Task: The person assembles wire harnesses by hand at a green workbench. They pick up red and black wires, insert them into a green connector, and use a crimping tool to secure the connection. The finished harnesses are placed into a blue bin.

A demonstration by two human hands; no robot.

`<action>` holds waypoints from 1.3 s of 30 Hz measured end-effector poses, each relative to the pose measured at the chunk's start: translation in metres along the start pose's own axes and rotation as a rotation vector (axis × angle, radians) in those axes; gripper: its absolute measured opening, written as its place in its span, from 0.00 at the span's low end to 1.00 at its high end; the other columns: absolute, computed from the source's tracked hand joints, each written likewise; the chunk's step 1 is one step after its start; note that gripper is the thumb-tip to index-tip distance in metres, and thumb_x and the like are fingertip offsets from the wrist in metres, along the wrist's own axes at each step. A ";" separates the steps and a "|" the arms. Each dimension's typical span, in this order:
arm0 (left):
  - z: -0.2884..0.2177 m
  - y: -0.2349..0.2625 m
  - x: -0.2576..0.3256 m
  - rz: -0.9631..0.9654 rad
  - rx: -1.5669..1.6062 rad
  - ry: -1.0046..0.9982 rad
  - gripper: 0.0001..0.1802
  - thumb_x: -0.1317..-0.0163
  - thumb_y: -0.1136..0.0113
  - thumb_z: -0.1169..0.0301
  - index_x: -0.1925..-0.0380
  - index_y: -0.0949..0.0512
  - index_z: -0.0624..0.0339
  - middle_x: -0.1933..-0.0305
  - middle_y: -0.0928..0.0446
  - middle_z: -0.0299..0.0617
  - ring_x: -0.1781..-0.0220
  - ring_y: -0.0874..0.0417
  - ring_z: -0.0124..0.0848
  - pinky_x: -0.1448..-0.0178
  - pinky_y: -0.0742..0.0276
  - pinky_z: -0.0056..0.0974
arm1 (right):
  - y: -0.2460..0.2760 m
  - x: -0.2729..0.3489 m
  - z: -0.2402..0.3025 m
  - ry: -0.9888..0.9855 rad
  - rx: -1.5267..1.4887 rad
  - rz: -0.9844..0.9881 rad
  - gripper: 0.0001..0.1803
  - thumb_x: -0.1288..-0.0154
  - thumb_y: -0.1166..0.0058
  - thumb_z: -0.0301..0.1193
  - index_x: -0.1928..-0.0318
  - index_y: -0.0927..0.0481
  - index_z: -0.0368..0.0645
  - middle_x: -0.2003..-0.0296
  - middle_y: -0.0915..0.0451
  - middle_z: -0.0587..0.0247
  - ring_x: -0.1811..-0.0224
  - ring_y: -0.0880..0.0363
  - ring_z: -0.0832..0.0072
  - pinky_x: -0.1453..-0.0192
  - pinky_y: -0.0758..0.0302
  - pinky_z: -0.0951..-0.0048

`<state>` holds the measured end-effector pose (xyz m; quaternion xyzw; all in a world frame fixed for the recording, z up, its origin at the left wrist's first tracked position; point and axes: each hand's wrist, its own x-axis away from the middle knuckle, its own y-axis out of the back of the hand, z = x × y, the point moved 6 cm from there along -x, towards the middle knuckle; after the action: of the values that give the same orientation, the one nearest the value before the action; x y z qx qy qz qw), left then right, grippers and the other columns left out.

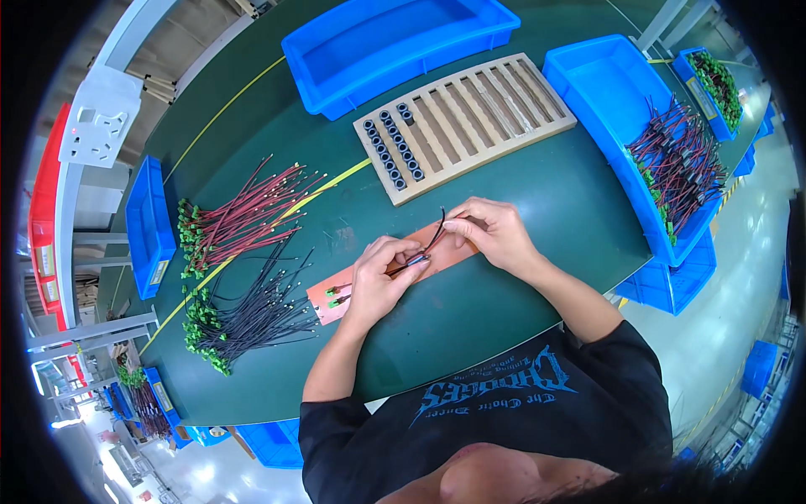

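Both hands work mid-worktop [520, 277]: the left hand [378, 281] pinches a red-and-black wire pair [417, 257] over an orange strip [369, 281], while the right hand [491, 231] grips the wires' far end. Loose red wires [248, 214] lie at nine o'clock, a slatted wooden rack [466, 118] at twelve.

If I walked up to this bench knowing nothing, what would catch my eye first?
Probably the two hands at the middle of the green table: the left hand and right hand pinch thin wires over a copper-coloured strip. Next, the bundles of red wires and black wires fanned out on the left, and the bright blue bins along the far edge.
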<state>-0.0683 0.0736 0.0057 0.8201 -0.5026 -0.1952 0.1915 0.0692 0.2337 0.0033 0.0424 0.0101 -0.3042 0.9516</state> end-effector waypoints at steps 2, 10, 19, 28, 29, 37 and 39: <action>0.001 0.001 0.002 -0.026 0.023 -0.006 0.16 0.46 0.22 0.74 0.57 0.14 0.62 0.61 0.15 0.41 0.60 0.15 0.36 0.52 0.19 0.41 | -0.006 0.000 0.000 -0.118 -0.086 0.001 0.09 0.24 0.41 0.27 0.53 0.13 0.34 0.67 0.13 0.62 0.72 0.19 0.82 0.71 0.25 0.80; -0.008 0.007 0.000 0.010 0.084 -0.055 0.13 0.42 0.26 0.78 0.57 0.16 0.65 0.58 0.16 0.45 0.56 0.14 0.35 0.49 0.18 0.37 | -0.017 -0.001 -0.023 -0.137 -0.266 0.078 0.11 0.22 0.45 0.25 0.48 0.16 0.30 0.59 0.13 0.54 0.61 0.11 0.73 0.58 0.13 0.74; 0.003 0.010 -0.002 0.099 0.193 -0.007 0.13 0.43 0.24 0.76 0.58 0.16 0.63 0.55 0.14 0.45 0.55 0.15 0.37 0.48 0.19 0.40 | -0.019 0.000 -0.021 -0.155 -0.398 0.065 0.10 0.23 0.44 0.24 0.51 0.14 0.29 0.60 0.12 0.56 0.61 0.12 0.76 0.54 0.14 0.76; 0.007 0.009 0.000 0.097 0.118 0.036 0.17 0.46 0.21 0.74 0.57 0.15 0.63 0.57 0.14 0.42 0.56 0.13 0.33 0.49 0.18 0.38 | -0.019 0.000 -0.021 -0.095 -0.368 0.080 0.09 0.24 0.42 0.24 0.52 0.14 0.30 0.61 0.12 0.57 0.63 0.13 0.78 0.55 0.16 0.77; 0.007 0.009 0.000 0.098 0.112 0.032 0.17 0.46 0.21 0.74 0.57 0.15 0.63 0.57 0.14 0.42 0.56 0.13 0.34 0.49 0.18 0.38 | -0.020 0.000 -0.020 -0.091 -0.376 0.079 0.09 0.24 0.42 0.24 0.52 0.14 0.30 0.61 0.12 0.57 0.64 0.14 0.78 0.55 0.16 0.77; 0.006 0.009 0.000 0.095 0.142 0.032 0.15 0.45 0.22 0.73 0.58 0.15 0.63 0.60 0.14 0.44 0.57 0.14 0.36 0.51 0.19 0.40 | -0.021 0.000 -0.024 -0.117 -0.251 0.137 0.10 0.24 0.41 0.26 0.52 0.13 0.30 0.63 0.12 0.58 0.64 0.14 0.78 0.56 0.16 0.77; 0.004 0.009 -0.001 0.103 0.131 0.032 0.16 0.46 0.22 0.73 0.58 0.15 0.63 0.60 0.14 0.44 0.57 0.15 0.37 0.51 0.20 0.40 | -0.021 0.000 -0.026 -0.144 -0.276 0.124 0.11 0.23 0.41 0.27 0.52 0.13 0.30 0.64 0.13 0.58 0.65 0.14 0.78 0.57 0.16 0.76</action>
<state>-0.0774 0.0698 0.0071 0.8070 -0.5527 -0.1386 0.1553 0.0571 0.2191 -0.0237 -0.1099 -0.0192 -0.2431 0.9636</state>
